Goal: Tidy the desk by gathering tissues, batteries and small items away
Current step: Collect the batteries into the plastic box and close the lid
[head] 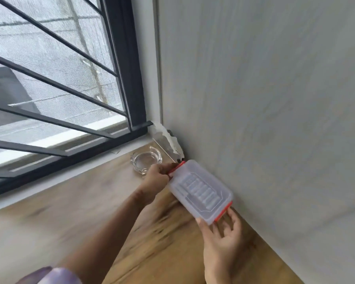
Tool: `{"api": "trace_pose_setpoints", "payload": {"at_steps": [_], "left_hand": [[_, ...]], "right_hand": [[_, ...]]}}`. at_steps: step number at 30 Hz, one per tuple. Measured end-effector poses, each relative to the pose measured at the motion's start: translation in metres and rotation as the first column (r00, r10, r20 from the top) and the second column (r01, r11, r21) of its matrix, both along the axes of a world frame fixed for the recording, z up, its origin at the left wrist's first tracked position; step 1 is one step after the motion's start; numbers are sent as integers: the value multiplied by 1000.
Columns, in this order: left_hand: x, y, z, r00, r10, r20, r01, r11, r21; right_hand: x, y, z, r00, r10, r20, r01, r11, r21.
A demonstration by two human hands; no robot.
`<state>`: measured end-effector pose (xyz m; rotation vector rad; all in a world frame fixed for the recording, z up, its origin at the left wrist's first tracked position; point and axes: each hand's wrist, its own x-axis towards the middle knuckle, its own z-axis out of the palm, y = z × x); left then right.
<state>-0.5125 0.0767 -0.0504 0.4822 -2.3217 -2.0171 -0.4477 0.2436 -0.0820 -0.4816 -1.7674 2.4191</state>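
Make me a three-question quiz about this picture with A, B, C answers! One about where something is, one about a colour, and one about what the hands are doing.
1. Where is the glass ashtray?
A. On the wooden desk by the window sill
B. On top of the box
C. In the right hand

2. What colour are the clips on the clear plastic box?
A. Blue
B. Red
C. Green

3. How is the box held?
A. Lying alone on the desk
B. By one hand only
C. By both hands, one at each end

Answers: 1 A, it sits on the wood near the corner. 2 B, both end clips are red. 3 C, the left hand has a grip on the far end and the right hand on the near end.
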Motion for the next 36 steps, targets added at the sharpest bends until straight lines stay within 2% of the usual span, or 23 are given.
{"api": "trace_pose_setpoints", "payload": {"at_steps": [7, 12, 19, 23, 29, 36], "left_hand": [[-14, 0, -11, 998, 55, -20, -55, 998, 15], [-15, 3, -20, 976, 208, -60, -200, 973, 116], [-15, -4, -25, 958, 284, 27, -285, 947, 148], [-12, 0, -25, 940, 342, 5, -341, 937, 69], [21, 15, -10, 894, 441, -78, -447, 892, -72], [101, 37, 11, 857, 455, -242, -490, 865, -110]], "right_hand": [[-2, -9, -7, 996, -42, 74, 37, 997, 64], [-8, -13, -12, 997, -32, 66, 27, 997, 76], [-12, -14, -23, 1000, 2, 0, -2, 994, 108], [-10, -15, -21, 999, 23, -48, -13, 981, 196], [0, -12, -5, 981, 74, -178, 17, 888, 459], [38, -3, 20, 949, 166, -267, -2, 852, 524]]}}
